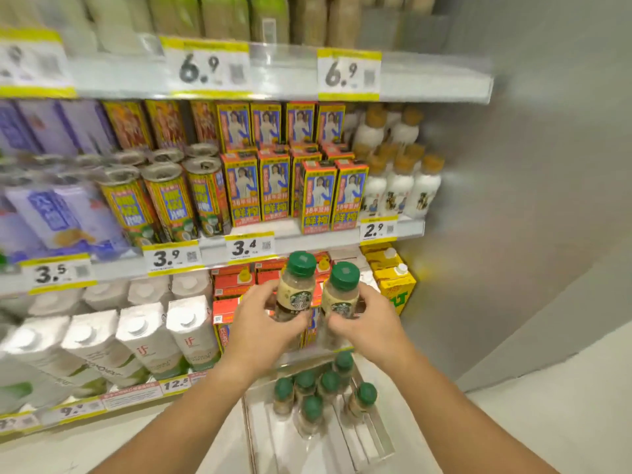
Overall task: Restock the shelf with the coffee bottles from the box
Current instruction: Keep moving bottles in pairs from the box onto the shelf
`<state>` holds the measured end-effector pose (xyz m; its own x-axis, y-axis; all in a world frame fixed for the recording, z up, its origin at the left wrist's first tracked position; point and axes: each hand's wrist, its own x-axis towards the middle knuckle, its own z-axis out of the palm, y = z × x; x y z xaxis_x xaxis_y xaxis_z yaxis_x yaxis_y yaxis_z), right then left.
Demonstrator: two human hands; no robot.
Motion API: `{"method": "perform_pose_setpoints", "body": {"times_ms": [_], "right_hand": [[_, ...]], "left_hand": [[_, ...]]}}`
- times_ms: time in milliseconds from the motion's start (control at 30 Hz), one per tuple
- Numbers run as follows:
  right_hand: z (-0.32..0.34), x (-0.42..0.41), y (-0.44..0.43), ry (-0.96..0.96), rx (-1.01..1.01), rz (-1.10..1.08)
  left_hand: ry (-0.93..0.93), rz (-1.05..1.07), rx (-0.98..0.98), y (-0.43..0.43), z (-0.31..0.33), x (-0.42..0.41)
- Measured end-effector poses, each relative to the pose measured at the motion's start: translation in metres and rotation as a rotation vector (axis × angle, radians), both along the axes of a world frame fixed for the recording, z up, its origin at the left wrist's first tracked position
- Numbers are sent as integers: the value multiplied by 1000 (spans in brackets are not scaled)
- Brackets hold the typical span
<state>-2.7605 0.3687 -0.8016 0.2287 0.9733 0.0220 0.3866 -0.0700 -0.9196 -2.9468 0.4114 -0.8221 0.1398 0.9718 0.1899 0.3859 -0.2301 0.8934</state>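
Observation:
I hold two green-capped coffee bottles upright, side by side, in front of the lower shelf. My left hand [263, 323] grips the left coffee bottle [297, 289]. My right hand [367, 316] grips the right coffee bottle [342, 295]. Below my hands stands a clear box [372, 439] on the floor with several more green-capped bottles [313, 398] upright inside it. The shelf level [321, 354] behind the two held bottles carries red and orange cartons.
White cartons [143, 336] fill the lower shelf to the left, yellow cartons [393, 275] stand to the right. Above are yellow drink boxes [318, 196], cans [164, 200] and white bottles [400, 193]. A grey wall [530, 200] closes the right side.

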Motion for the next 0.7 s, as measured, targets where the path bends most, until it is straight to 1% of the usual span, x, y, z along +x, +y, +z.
{"method": "perform_pose_setpoints", "body": {"times_ms": [100,300,433,500,600,700], "right_hand": [[64,11,19,-36,113,12],[202,44,47,-108,351,-32],[292,79,68,-128,424,-58],[333,96,83,-146,452,-76],[376,120,110,-128,469,-69],[394,143,142,-138,468,-62]], "left_hand": [[-28,-29,87,14,62,7],[-69,-59,278,36,194,36],[-128,-78,356,48,283,66],[-155,-30,397,60,324,86],[-190,49,399,87,370,115],[-189,106,363,118,395,143]]}}
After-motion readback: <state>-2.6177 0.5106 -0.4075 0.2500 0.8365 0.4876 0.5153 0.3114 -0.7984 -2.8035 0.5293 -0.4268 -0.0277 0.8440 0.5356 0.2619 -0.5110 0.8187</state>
